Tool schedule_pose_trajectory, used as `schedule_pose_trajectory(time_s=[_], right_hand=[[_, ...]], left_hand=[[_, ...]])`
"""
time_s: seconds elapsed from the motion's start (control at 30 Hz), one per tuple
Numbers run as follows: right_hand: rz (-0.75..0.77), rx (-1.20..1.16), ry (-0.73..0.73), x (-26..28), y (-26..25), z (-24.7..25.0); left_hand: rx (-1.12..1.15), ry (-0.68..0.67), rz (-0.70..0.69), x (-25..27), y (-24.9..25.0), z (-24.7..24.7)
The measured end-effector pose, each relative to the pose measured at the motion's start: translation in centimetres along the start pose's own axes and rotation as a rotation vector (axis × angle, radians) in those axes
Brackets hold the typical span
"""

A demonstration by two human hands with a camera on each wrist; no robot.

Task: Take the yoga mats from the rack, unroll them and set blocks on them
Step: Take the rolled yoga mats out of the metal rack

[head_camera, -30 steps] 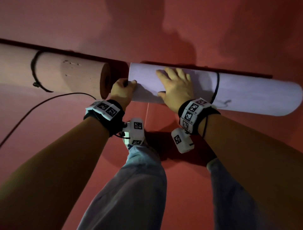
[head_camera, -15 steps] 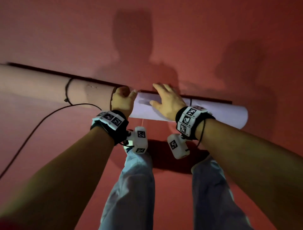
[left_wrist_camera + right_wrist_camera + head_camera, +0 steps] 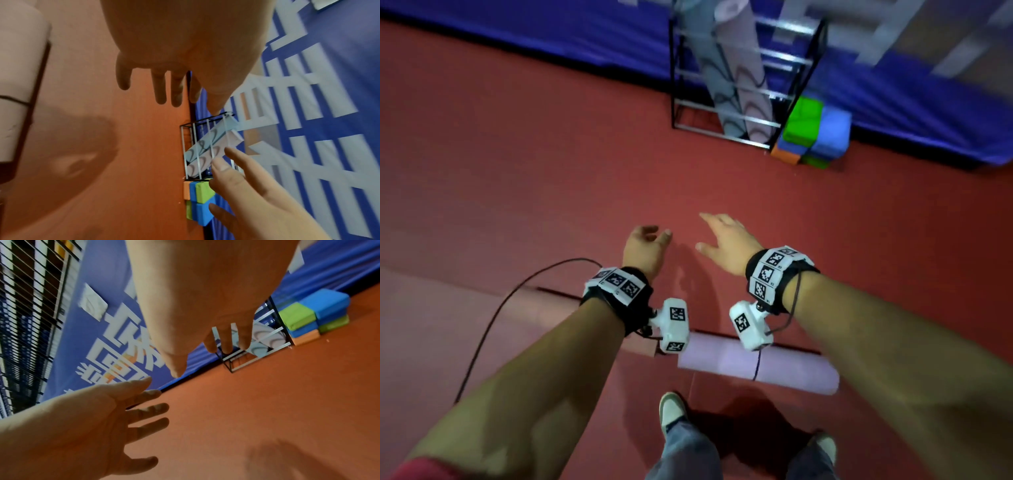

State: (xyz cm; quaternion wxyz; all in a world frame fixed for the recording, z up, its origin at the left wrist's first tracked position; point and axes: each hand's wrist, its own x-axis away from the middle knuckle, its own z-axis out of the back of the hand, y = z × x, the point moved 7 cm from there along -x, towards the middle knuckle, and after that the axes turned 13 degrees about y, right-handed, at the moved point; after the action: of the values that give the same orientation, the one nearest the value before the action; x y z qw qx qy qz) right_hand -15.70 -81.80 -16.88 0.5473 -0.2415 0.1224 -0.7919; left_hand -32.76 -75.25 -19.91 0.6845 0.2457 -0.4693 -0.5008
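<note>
Both hands hang over the red floor and hold nothing. My left hand [image 3: 647, 245] has loosely curled fingers; my right hand [image 3: 724, 238] is spread. A rolled lavender mat [image 3: 756, 368] lies on the floor below my wrists, near my feet. A rolled pink mat [image 3: 482, 318] lies end to end with it on the left. Ahead stands the black wire rack [image 3: 743, 130] with patterned rolled mats [image 3: 732, 85] leaning inside. Green, blue and orange blocks [image 3: 815, 133] are stacked to its right. The left wrist view shows the rack [image 3: 197, 146] and blocks [image 3: 198, 199] beyond my fingers [image 3: 164, 91].
A blue banner [image 3: 551, 44] with white lettering runs along the far wall behind the rack. A black cable [image 3: 493, 318] trails from my left wrist across the pink mat. Open red floor [image 3: 534, 171] stretches between my hands and the rack. My shoes [image 3: 671, 411] stand just behind the lavender mat.
Both hands have let go of the lavender mat and lifted away from it, empty. The view has risen from the mats to the floor, rack and blocks ahead.
</note>
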Motion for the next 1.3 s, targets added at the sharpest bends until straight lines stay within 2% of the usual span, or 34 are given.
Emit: schedule_pose_trajectory(time_s=[0.13, 0.27, 0.43, 0.67, 0.83, 0.97, 1.07, 1.3], right_hand=[[0.004, -0.002, 0.103, -0.2, -5.0, 9.3], [-0.01, -0.074, 0.202, -1.1, -7.5, 16.7], [0.014, -0.062, 0.298, -2.8, -8.6, 23.9], [-0.006, -0.054, 0.292, -8.7, -5.8, 30.8], [0.008, -0.083, 0.296, -19.7, -2.7, 35.9], [-0.024, -0.044, 0.222, -30.2, 0.2, 38.5], [-0.057, -0.032, 0.159, -35.3, 1.5, 39.8], [-0.067, -0.063, 0.137, -45.6, 3.5, 42.6]], left_hand=[[0.077, 0.005, -0.081, 1.1, 9.3, 5.2], [0.108, -0.004, -0.173, 1.7, 17.5, 7.5], [0.094, -0.026, -0.327, 1.5, 26.3, 7.0], [0.091, -0.073, -0.389, -3.0, 35.1, 3.5], [0.101, -0.063, -0.369, -11.6, 41.6, -2.8], [0.068, -0.044, -0.29, -18.8, 46.1, -8.6], [0.053, -0.033, -0.228, -22.1, 48.7, -10.9], [-0.029, -0.068, -0.208, -29.7, 54.6, -14.4]])
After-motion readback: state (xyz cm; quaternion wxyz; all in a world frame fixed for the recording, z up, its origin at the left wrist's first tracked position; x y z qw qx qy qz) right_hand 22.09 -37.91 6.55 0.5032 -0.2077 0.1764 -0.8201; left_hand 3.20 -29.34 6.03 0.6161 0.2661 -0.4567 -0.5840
